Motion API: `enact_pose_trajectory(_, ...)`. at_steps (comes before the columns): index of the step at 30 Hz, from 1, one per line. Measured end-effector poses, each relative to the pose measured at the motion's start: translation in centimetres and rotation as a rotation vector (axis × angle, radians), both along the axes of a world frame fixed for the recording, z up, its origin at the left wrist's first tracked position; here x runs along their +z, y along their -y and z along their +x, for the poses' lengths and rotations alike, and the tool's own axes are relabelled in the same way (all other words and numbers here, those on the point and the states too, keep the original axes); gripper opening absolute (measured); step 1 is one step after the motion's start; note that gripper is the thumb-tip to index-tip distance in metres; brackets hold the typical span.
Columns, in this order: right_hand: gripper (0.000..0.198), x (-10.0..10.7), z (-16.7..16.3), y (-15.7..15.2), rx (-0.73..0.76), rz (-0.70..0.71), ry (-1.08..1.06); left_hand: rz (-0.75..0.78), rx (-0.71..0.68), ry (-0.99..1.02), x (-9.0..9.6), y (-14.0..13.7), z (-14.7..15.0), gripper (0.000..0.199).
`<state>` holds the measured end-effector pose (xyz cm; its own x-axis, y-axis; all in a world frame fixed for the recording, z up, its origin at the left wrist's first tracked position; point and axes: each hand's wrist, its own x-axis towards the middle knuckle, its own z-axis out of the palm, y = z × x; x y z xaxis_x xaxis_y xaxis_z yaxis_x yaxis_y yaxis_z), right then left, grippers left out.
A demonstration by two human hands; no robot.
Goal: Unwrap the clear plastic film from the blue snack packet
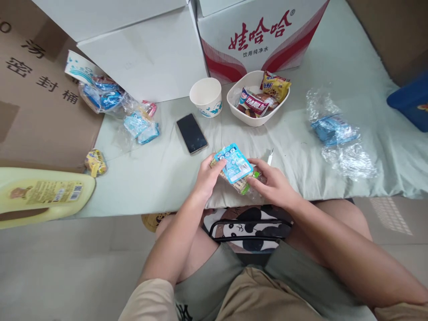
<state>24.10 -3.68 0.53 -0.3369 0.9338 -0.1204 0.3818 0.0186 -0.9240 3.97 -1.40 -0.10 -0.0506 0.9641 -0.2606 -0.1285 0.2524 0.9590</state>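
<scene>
Snack packet, blue label, clear wrap, gripped by left hand, right hand

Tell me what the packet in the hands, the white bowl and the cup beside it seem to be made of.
The packet, held by the left hand and right hand, looks like glossy plastic film: it shines and its clear edge crinkles. The white bowl looks like smooth, matte plastic or ceramic; I cannot tell which. The cup is probably paper: thin rolled rim, printed side.
</scene>
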Motion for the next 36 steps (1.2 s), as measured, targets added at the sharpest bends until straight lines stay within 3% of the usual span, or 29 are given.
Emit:
enact_pose_trajectory(8, 0.031, 0.0, 0.2, -0.3, 0.05, 0.007, -0.068, 0.202, -0.077, -0.135, -0.4, 0.2, -0.1, 0.041)
enact_pose_trajectory(13, 0.031, -0.8, 0.0, -0.3, -0.073, 0.033, -0.173, 0.334, -0.047, -0.156, -1.6, -0.1, -0.2, 0.068)
enact_pose_trajectory(20, 0.026, -0.9, -0.3, -0.3, -0.16, 0.086, -0.188, 0.369, -0.196, -0.072, -2.1, 0.1, 0.2, 0.096)
enact_pose_trajectory(23, 0.028, -0.5, -0.3, -0.1, -0.117, 0.126, -0.072, 0.411, -0.269, -0.145, -1.7, 0.4, 0.5, 0.091)
enact_pose_trajectory(27, 0.032, -0.3, -0.5, 0.2, -0.004, 0.13, 0.03, 0.466, -0.251, -0.32, -1.3, 0.7, 0.7, 0.065)
enact_pose_trajectory(31, 0.038, -0.5, -0.6, 0.2, 0.013, 0.073, -0.177, 0.47, -0.135, -0.381, -1.2, 0.6, 0.7, 0.053)
enact_pose_trajectory(36, 0.039, -1.1, -0.3, 0.0, -0.118, -0.005, -0.398, 0.449, -0.028, -0.37, -1.0, 0.3, 0.6, 0.05)
